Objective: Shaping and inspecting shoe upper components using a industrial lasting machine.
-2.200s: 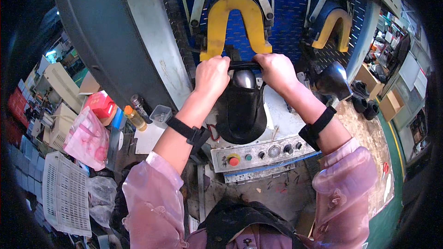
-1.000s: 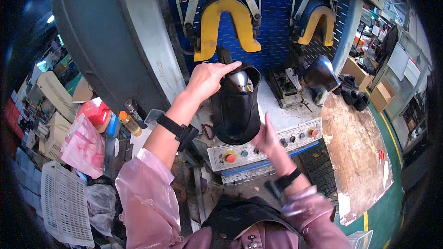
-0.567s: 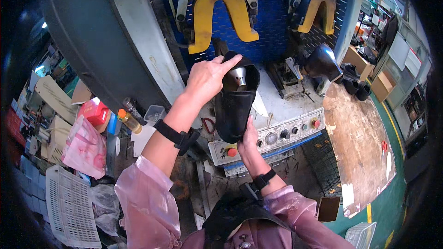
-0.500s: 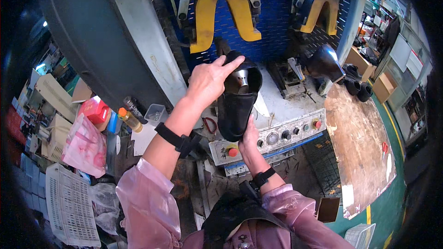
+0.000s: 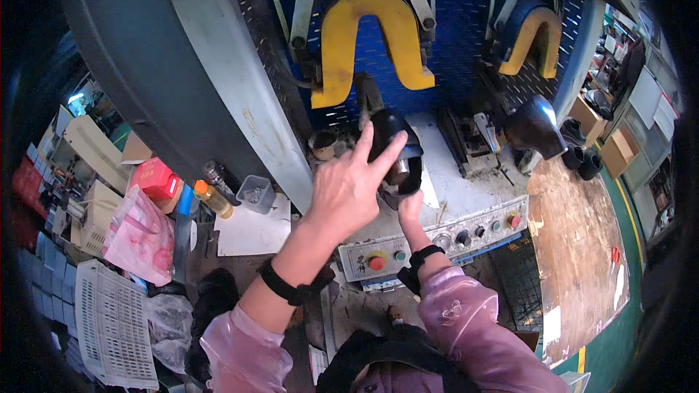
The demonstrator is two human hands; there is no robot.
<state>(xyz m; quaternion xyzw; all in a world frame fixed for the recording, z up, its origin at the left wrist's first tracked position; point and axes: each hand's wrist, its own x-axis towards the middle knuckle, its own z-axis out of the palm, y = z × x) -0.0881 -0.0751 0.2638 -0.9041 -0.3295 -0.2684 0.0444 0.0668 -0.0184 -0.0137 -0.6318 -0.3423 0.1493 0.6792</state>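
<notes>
A black shoe (image 5: 386,129) stands over the white machine bench (image 5: 445,207), with a shiny metal piece (image 5: 400,170) showing in its opening. My left hand (image 5: 348,191) grips the shoe from the left. Its index and middle fingers are spread in a V and rest on the shoe's far, rounded end; the thumb is hidden. My right hand (image 5: 411,209) holds the near end of the shoe from below and the right, its fingers mostly hidden behind it. Just beyond the shoe, a dark metal arm (image 5: 368,92) reaches toward it.
Above hangs a yellow horseshoe-shaped clamp (image 5: 338,36), with a second yellow clamp (image 5: 517,47) to its right. A control panel (image 5: 437,242) with buttons runs along the front. A dark, glossy shoe-shaped form (image 5: 535,127) is at right; a plastic box (image 5: 256,194) and bottle (image 5: 212,200) sit left.
The shoe has tipped so its near end points away from me and looks shorter. Both hands have moved slightly right with it, and the left has come lower. The whole view has shifted a little.
</notes>
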